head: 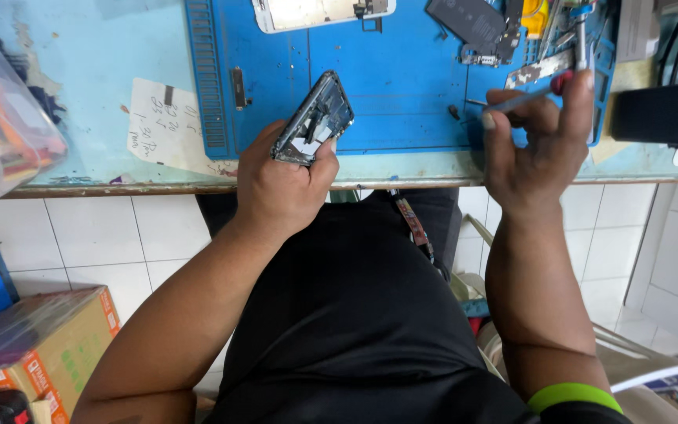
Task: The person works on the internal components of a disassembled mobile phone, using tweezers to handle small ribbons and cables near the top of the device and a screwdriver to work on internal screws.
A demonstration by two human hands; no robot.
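Head view, looking down over the front edge of a glass worktop [80,47]. Left hand [280,184] closed around an opened phone frame [313,119], gripped by its lower end and tilted up off the blue mat [394,86], apparently so the bare insides face the eyes. Frame held just above the mat's front edge, near its left corner. Right hand [539,149] pinched around a thin screwdriver [523,100] with a red collar, tip pointing left and hovering above the mat, well apart from the frame; seemingly kept ready rather than set down. Loose parts at the mat's far edge: a dark battery [468,20], a white screen panel [315,12], small boards near the far right corner. Handwritten paper note [166,126] flat on the worktop, left of the mat.
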